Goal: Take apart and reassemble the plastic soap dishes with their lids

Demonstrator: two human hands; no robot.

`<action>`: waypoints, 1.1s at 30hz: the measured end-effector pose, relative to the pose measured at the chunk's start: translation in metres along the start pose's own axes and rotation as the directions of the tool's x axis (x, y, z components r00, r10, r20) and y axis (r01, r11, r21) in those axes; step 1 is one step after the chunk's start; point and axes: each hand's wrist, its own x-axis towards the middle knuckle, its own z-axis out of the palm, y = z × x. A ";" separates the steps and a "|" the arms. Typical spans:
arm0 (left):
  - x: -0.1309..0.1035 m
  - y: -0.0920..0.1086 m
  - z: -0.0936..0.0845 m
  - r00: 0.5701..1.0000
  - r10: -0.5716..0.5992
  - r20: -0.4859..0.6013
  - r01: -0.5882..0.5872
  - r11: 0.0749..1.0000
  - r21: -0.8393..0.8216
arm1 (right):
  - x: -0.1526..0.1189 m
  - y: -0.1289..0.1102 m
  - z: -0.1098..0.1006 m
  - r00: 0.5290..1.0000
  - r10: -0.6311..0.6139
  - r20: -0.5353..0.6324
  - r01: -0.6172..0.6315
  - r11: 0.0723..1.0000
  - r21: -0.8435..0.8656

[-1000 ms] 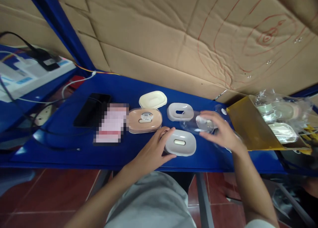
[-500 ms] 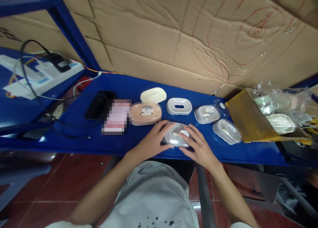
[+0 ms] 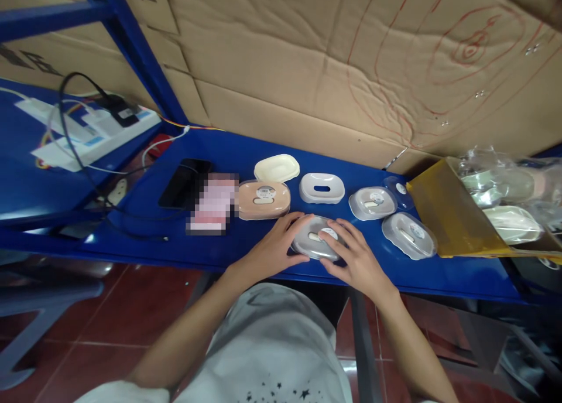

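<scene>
A grey oval soap box [image 3: 311, 246] with a clear lid and a round white sticker lies near the table's front edge. My left hand [image 3: 281, 242] grips its left end, fingers over the far side and thumb at the near side. Around the right end is my right hand [image 3: 353, 253], its fingers on the lid beside the sticker. A peach soap box [image 3: 246, 201] stands just beyond my left hand. Farther back are a cream oval dish [image 3: 277, 168] and a white tray with a slot [image 3: 309, 195]. Right of my right hand sit two lidded greyish-white soap boxes [image 3: 357, 207] [image 3: 395, 239].
A clear loose lid [image 3: 406, 201] lies by an open cardboard box [image 3: 452, 215] of plastic-wrapped dishes at the right. On the left are a black phone [image 3: 180, 186], a blurred pink item [image 3: 215, 201], cables and a power strip [image 3: 144, 125]. Cardboard [image 3: 272, 57] walls the back.
The whole view has shifted slightly, so things appear a little farther right. Both hands stay on the grey soap box in nearly the same hold.
</scene>
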 end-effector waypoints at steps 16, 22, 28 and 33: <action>-0.001 0.005 -0.001 0.996 0.040 0.075 -0.048 0.994 0.102 | -0.032 0.008 0.022 0.992 0.124 -0.010 -0.117 0.960 0.256; 0.003 0.017 -0.041 0.988 0.116 -0.106 -0.091 0.972 0.219 | -0.036 0.025 0.030 0.913 0.363 -0.188 -0.247 0.857 0.452; 0.054 -0.024 -0.146 0.937 0.095 -0.335 0.086 0.869 0.488 | -0.023 0.010 0.034 0.945 0.320 0.076 -0.328 0.929 0.169; 0.087 -0.093 -0.212 0.914 -0.175 -0.366 0.355 0.783 0.510 | -0.019 0.008 0.038 0.957 0.287 0.035 -0.289 0.953 0.093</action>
